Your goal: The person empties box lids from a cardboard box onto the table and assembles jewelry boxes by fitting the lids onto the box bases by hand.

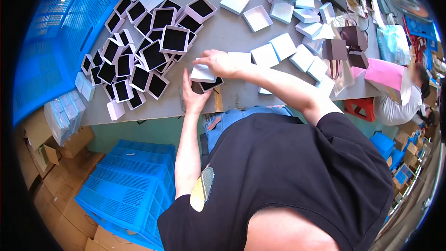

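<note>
A small white box [201, 75] is between my hands near the front edge of the table. My right hand [219, 62] grips it from above, its fingers curled over the top. My left hand [195, 97] is at the box's near left side, fingers along the side and thumb below, closed around its corner. Whether a base sits inside the white piece is hidden. Just under and right of it lies a box base with a black lining [211, 84], partly covered. A pile of black-lined box bases [153, 56] spreads to the left of my hands.
White lids and boxes [264, 56] lie scattered right and at the back. A blue crate [69, 32] stands left, another blue crate [132, 176] below the table. A pink bag [385, 75] and brown boxes [336, 49] are at right, near another person [395, 109].
</note>
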{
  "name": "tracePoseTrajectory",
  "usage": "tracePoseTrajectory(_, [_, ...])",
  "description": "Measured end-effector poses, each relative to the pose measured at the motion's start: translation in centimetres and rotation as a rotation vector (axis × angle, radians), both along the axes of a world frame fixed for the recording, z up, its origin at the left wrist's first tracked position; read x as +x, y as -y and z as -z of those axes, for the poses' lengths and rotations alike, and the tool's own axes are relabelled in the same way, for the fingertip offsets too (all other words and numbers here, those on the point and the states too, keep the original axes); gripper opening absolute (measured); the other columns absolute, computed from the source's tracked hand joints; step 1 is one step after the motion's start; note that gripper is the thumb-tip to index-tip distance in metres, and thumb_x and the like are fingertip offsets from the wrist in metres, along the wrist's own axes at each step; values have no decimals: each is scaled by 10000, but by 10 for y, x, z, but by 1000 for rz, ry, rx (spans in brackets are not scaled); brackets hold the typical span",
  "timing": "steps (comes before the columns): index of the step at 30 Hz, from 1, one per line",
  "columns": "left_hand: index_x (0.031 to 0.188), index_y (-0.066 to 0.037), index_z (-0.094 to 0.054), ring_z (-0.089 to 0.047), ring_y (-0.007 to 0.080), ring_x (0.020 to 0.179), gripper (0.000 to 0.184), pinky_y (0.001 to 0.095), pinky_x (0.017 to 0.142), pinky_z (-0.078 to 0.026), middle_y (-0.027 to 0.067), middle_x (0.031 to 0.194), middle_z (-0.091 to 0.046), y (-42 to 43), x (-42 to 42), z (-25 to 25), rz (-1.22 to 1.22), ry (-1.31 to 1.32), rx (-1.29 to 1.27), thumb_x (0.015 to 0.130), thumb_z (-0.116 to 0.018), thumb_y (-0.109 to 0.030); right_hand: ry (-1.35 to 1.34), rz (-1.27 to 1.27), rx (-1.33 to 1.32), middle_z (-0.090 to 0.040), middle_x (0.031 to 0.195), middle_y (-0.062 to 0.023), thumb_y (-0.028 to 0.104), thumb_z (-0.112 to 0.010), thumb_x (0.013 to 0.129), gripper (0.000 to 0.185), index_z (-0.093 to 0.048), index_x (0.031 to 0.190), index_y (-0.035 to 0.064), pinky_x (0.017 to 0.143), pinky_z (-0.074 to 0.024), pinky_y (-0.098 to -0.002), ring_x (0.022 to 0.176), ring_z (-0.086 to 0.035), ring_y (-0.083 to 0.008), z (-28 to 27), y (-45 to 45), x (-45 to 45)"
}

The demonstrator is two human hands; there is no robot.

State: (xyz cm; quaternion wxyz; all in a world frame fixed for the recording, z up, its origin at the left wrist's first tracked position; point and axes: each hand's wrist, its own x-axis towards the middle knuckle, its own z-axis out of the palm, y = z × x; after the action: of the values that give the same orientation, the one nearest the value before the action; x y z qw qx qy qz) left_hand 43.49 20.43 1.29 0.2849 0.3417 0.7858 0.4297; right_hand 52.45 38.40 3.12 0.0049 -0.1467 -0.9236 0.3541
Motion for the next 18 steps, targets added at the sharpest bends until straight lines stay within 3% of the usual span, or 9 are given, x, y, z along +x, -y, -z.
tracePoseTrajectory(5, [1467, -70, -302, -552, 317, 1184, 1123, 410, 1003, -442, 163, 1287, -581, 1, -4, 3, 23, -116, -18, 532, -911, -197, -111, -86, 136, -543, 1290, -169, 162, -736, 684, 450, -672, 1126, 106, 1018, -397, -465, 1203, -520, -345, -34, 23, 16])
tracePoseTrajectory(6, [1467, -73, -307, -559, 300, 1189, 1113, 397, 998, -454, 164, 1298, -574, 2, -4, 7, 32, -142, -17, 539, -909, -198, -118, -113, 27, -501, 1338, -175, 132, -765, 633, 514, -652, 1133, 89, 1061, -358, -481, 1280, -463, -336, -26, 25, 17])
tracePoseTrajectory(10, [1454, -85, -336, -554, 294, 1189, 1098, 386, 994, -462, 148, 1303, -563, 3, -6, 7, 61, -251, -48, 533, -918, -224, -176, -241, -11, -499, 1346, -163, 100, -771, 627, 585, -608, 1188, 80, 1099, -330, -485, 1314, -431, -320, -31, 19, 22])
tracePoseTrajectory(18, [1434, -100, -377, -543, 306, 1146, 1057, 412, 985, -448, 134, 1263, -569, 4, -6, 8, 92, -296, -35, 535, -916, -235, -123, -261, 72, -496, 1355, -188, 91, -757, 660, 507, -646, 1154, 66, 1088, -355, -464, 1289, -453, -351, -28, 16, 26])
